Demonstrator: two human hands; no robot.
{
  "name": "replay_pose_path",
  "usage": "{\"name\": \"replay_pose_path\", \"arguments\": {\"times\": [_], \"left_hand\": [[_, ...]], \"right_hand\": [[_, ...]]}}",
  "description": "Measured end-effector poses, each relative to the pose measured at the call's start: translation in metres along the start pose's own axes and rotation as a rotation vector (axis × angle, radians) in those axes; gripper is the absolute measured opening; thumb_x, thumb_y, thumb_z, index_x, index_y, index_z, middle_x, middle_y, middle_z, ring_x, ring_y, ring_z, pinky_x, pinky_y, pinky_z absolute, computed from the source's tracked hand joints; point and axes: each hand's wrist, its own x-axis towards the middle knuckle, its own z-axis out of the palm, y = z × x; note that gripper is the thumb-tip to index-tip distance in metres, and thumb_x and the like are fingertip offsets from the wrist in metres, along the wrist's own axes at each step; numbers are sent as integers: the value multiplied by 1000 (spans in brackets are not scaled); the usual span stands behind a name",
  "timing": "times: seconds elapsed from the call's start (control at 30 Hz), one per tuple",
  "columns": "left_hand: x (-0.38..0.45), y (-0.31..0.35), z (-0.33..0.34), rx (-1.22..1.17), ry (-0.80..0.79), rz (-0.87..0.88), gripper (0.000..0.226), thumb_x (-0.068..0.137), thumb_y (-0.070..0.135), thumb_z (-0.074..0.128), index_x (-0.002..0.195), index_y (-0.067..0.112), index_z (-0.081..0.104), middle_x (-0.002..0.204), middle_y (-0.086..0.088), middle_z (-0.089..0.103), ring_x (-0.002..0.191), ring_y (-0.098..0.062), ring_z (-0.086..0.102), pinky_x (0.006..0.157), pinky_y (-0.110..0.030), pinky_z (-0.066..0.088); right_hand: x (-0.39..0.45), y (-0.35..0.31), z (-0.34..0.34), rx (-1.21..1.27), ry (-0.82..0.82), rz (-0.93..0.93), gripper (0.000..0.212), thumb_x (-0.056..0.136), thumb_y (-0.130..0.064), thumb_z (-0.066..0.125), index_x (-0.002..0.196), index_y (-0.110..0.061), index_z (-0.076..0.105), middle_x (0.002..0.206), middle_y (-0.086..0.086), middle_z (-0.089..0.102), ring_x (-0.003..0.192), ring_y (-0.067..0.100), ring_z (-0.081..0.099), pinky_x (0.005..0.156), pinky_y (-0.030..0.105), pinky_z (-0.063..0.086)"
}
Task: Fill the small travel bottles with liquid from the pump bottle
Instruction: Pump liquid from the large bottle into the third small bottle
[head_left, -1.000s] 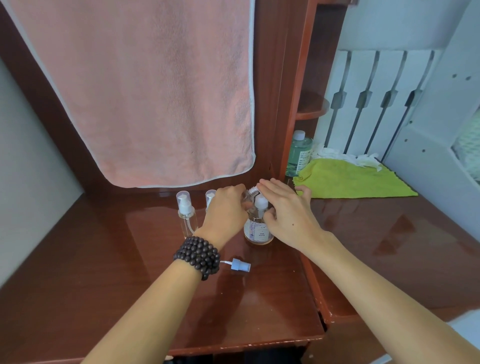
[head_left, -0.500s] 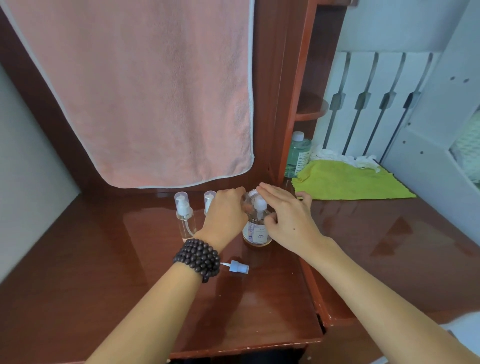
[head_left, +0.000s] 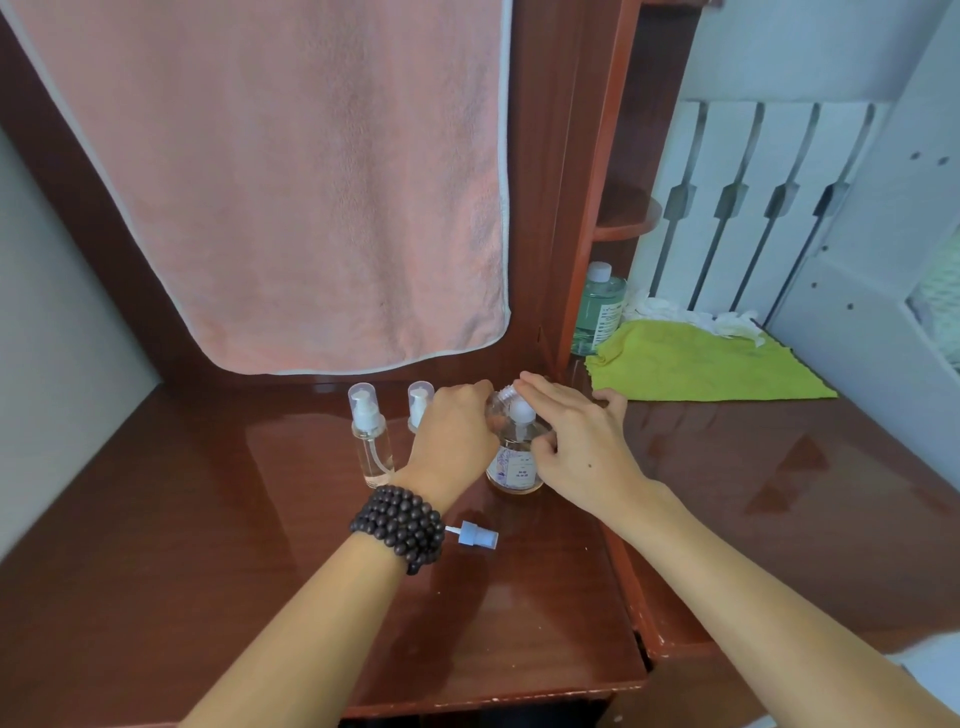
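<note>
you're mid-fill: your left hand grips a small open bottle at the pump bottle (spout hidden), right fingers straight over the pump; press next.

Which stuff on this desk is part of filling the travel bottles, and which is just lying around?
In use:
pump bottle
open small bottle held by left hand
right hand
capped travel bottle
loose spray cap

Lying about:
pink towel
green cloth
green bottle
</note>
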Motion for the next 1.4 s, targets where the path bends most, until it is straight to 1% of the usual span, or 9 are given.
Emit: {"name": "replay_pose_path", "arguments": {"times": [0.2,0.4,0.53,0.63,0.73,0.87,1.1,1.27,1.4], "left_hand": [[3,1,-4,-30,7,7,5,81,3,60,79,7,57,69,-7,63,66,-25,58,65,-39,49],[6,0,-7,-15,30,31,6,84,7,61,80,7,56,72,-9,63,67,-23,56,63,-36,45],[5,0,-2,27,27,26,7,81,6,61,78,9,56,71,-6,62,65,-21,54,61,-30,41],[3,-2,3,49,18,19,5,81,6,60,79,9,58,70,-6,63,65,-21,55,63,-32,44],[0,-2,3,45,11,10,6,81,4,59,78,9,57,69,-5,62,64,-20,54,62,-29,41],[5,0,-5,2,9,29,1,82,5,62,82,6,61,71,-7,65,67,-22,58,64,-34,47],[5,0,-6,-1,27,37,3,84,7,62,84,5,60,75,-9,65,69,-24,58,63,-33,46],[2,1,-2,25,-1,16,10,81,5,59,75,10,53,67,-6,61,63,-22,53,64,-34,47],[0,1,-1,13,-8,0,12,80,3,58,73,10,52,62,0,54,60,-20,51,62,-31,44]], "right_hand": [[6,-1,-8,12,-4,6,66,68,-16,44,131,-27,58,143,-12,50,125,4,50,97,43,22],[8,-3,-12,2,-31,-6,66,72,-15,47,136,-27,53,147,-13,45,128,1,45,95,37,17],[5,-3,-9,16,-15,18,68,68,-15,42,133,-27,56,145,-12,47,125,1,49,96,40,20],[0,-2,-2,5,-22,19,70,66,-10,48,133,-28,55,145,-12,48,124,2,50,94,38,18],[-2,-4,1,-15,-27,25,71,65,-8,51,133,-28,55,145,-13,48,124,3,49,93,36,16],[1,-4,-6,-33,-31,13,72,66,-13,50,137,-29,51,147,-14,44,128,2,46,93,38,18],[4,-7,-9,0,-29,15,71,68,-16,43,137,-28,52,148,-13,44,131,1,43,95,39,21],[-1,-6,-2,-21,-9,25,70,64,-12,46,131,-27,56,143,-12,50,124,4,50,93,41,21],[-3,-6,0,-40,-17,34,70,63,-12,48,131,-28,56,143,-13,49,124,4,50,93,40,19]]}}
